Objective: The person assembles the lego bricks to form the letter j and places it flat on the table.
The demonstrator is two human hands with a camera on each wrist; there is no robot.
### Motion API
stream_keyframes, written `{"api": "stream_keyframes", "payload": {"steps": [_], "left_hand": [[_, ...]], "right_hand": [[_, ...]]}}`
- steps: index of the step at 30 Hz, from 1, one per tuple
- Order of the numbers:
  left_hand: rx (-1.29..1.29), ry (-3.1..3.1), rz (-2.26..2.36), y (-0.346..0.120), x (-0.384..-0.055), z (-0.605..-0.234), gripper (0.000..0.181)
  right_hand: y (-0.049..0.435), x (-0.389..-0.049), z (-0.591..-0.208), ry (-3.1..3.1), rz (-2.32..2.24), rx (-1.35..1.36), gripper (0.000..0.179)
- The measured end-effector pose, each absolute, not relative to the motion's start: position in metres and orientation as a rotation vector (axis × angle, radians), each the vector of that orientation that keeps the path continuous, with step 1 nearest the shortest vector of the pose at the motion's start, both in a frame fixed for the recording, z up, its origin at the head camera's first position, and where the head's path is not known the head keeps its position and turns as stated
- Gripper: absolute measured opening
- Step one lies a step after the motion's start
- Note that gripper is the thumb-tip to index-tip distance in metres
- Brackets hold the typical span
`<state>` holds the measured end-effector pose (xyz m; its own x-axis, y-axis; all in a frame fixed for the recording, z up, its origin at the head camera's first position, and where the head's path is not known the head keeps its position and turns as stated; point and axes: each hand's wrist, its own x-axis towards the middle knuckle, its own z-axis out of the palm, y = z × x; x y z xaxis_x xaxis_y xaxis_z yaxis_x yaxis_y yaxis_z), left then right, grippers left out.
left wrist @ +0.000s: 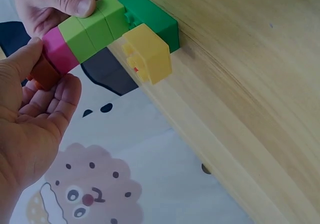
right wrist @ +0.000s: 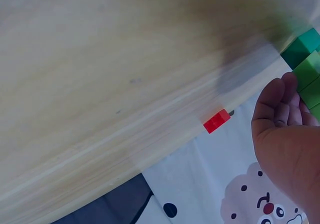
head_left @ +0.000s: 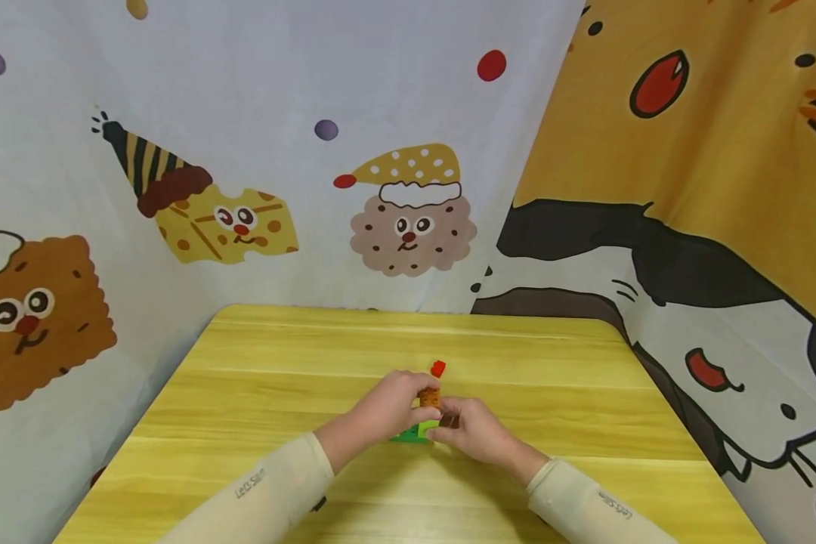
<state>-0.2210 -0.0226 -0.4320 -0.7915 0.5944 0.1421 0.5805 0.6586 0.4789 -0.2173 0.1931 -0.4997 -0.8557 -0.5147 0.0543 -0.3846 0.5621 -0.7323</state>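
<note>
A stack of toy building bricks stands on the table. It has a dark green brick [left wrist: 160, 21] at its base, light green bricks [left wrist: 92, 31] above, then a pink brick [left wrist: 61, 51] and a brown brick [left wrist: 46, 74] on top. My left hand [head_left: 397, 404] pinches the brown brick between thumb and fingers. From the other side my right hand [head_left: 483, 432] holds the light green part, its thumb laid along it. Beside the stack is a yellow brick [left wrist: 155, 56] with its studs facing sideways; whether it is attached cannot be seen.
Beyond the hands a small red brick [head_left: 438, 369] lies on the wooden table [head_left: 279, 363]. A printed cartoon cloth [head_left: 265, 136] hangs behind the table's far edge and along its sides. A small dark object [head_left: 319, 504] shows beside the left sleeve.
</note>
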Motion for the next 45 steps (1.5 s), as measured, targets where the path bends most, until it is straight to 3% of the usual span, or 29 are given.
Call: {"api": "stream_keyframes", "payload": {"steps": [12,18,25,45], "left_hand": [[0.984,2.910,0.677,-0.019,-0.216,-0.425,0.044],[1.034,2.942,0.575,-0.015,-0.213,-0.420,0.035],[0.919,2.862,0.745,-0.017,-0.216,-0.423,0.038],[0.969,2.820,0.837,-0.022,-0.223,-0.427,0.037]], "right_hand": [[0.192,-0.216,-0.498,2.621,-1.172,-0.758,0.019],[0.192,-0.216,-0.498,2.619,-1.172,-0.763,0.021],[0.192,-0.216,-0.498,2.625,-1.163,-0.765,0.017],[0.190,-0.218,-0.497,2.631,-1.168,-0.748,0.019]]}}
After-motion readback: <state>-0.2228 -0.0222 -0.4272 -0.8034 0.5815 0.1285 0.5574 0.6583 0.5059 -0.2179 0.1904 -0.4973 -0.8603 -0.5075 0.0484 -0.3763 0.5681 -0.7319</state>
